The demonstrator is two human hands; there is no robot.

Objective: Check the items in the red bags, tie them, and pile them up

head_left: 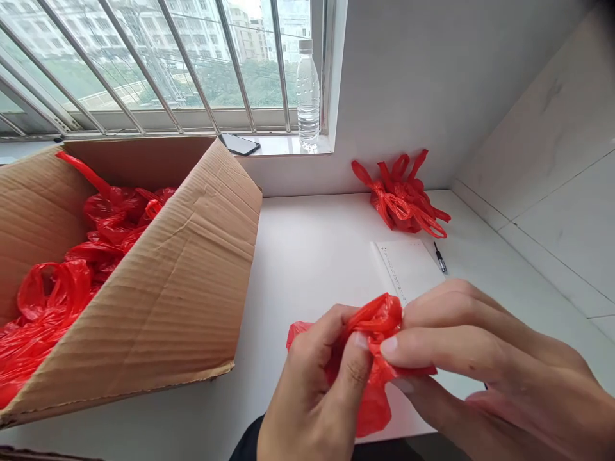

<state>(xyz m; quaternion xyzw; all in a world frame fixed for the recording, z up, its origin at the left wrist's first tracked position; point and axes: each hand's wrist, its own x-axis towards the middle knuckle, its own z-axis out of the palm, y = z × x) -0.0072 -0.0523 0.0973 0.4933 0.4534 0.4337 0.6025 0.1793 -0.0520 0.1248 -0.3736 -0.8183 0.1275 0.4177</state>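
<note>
Right of the carton (192,275), my left grip (317,384) and right grip (485,349) pinched a plastic bag (375,406), seemingly mid-knot, likely needing tightening.

My one view looks forward and down from my head, close over my left hand (317,390) and right hand (509,365), reaching past my grip across the white table (307,256) to the barred window (192,70) ahead-left.

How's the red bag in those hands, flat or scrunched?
Scrunched: the red bag bunches into folds between left hand and right hand.
</note>
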